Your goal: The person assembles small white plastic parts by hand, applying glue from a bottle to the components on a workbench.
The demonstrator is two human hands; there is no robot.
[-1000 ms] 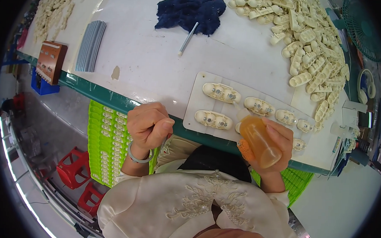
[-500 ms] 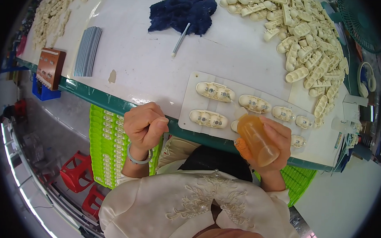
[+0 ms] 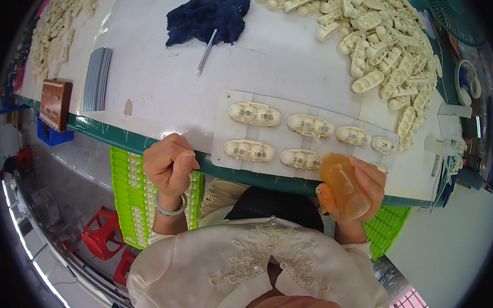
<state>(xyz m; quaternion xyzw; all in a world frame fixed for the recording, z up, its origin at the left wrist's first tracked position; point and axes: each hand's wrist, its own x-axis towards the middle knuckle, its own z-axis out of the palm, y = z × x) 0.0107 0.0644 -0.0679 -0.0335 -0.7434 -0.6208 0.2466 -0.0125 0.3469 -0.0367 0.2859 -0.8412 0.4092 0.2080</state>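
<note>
Amber bottle (image 3: 344, 185); cream parts (image 3: 255, 113); navy cloth (image 3: 209, 16).

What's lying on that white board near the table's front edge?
The white board carries two rows of cream plastic shells. The right hand and its amber bottle cover the board's near right corner, so anything there is hidden.

Small white box (image 3: 453, 120) w/ a label at table's right edge; no signs or screens seen.

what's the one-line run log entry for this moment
right hand: holds amber squeeze bottle, tip over tray of cream plastic housings | left hand: closed fist at table edge
</note>
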